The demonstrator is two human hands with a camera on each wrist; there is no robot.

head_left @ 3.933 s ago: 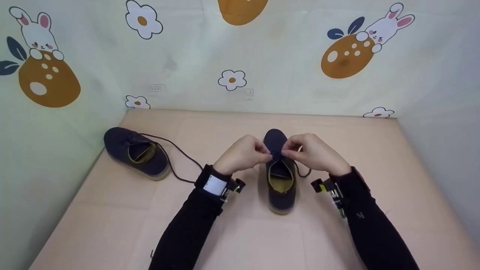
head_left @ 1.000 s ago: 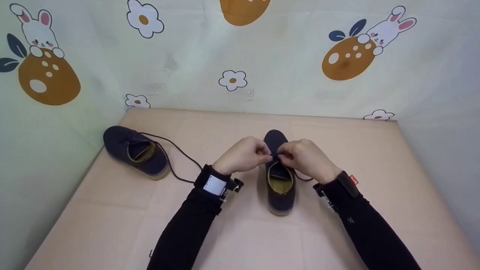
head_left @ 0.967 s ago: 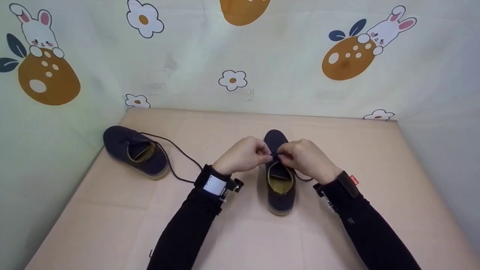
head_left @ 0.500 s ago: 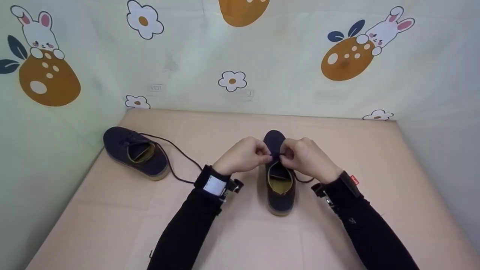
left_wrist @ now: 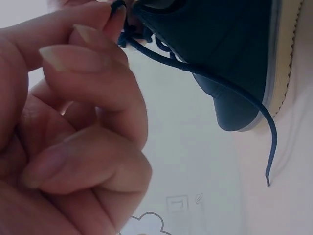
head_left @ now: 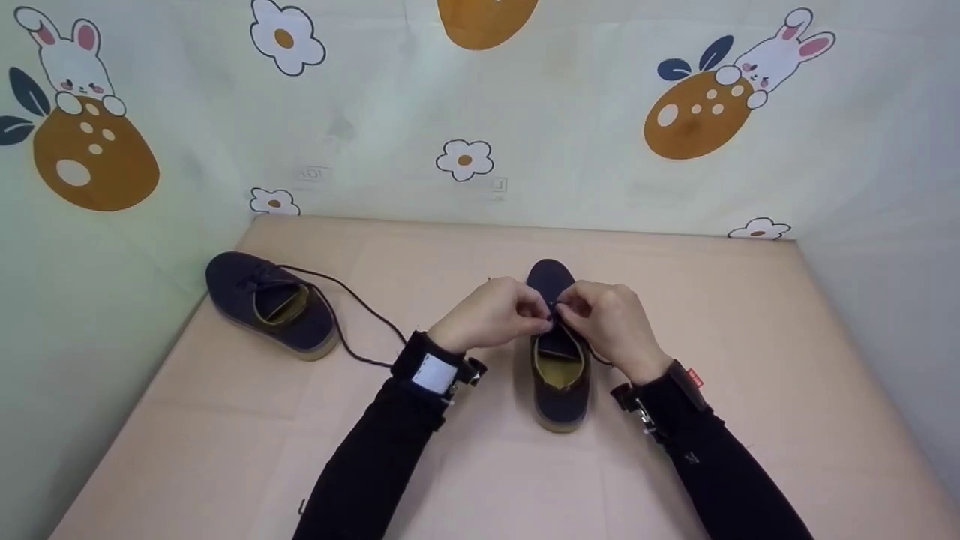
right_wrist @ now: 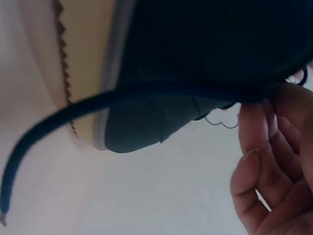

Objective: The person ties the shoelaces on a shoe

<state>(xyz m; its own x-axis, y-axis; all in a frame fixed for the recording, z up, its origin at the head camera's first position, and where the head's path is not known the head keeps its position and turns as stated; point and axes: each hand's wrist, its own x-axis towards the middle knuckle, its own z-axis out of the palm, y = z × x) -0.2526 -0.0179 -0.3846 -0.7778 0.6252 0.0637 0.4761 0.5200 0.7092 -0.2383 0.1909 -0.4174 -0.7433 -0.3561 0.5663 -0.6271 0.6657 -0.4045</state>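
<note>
A dark navy lace-up shoe (head_left: 561, 411) stands right of the middle of the table, toe pointing away from me. Over its tongue, my left hand (head_left: 495, 313) pinches a loop of the shoelace (left_wrist: 208, 77) between thumb and index finger; its other fingers are curled. From the other side my right hand (head_left: 616, 324) pinches the shoelace (right_wrist: 98, 102) with thumb and fingertips close to the knot. In both wrist views a loose lace end hangs across the side of the shoe. My fingers mostly hide the knot (left_wrist: 128, 40).
A matching shoe (head_left: 238, 291) lies at an angle on the left of the table (head_left: 517, 480), its long lace (head_left: 358, 298) trailing toward my left wrist. A patterned cloth wall (head_left: 562, 172) closes the back and both sides.
Both hands stay at the lacing. My left hand has shifted slightly right and down. The right hand's wrist has swung inward and nearer to me, its fingertips closer to the left ones. Both shoes stay put.
</note>
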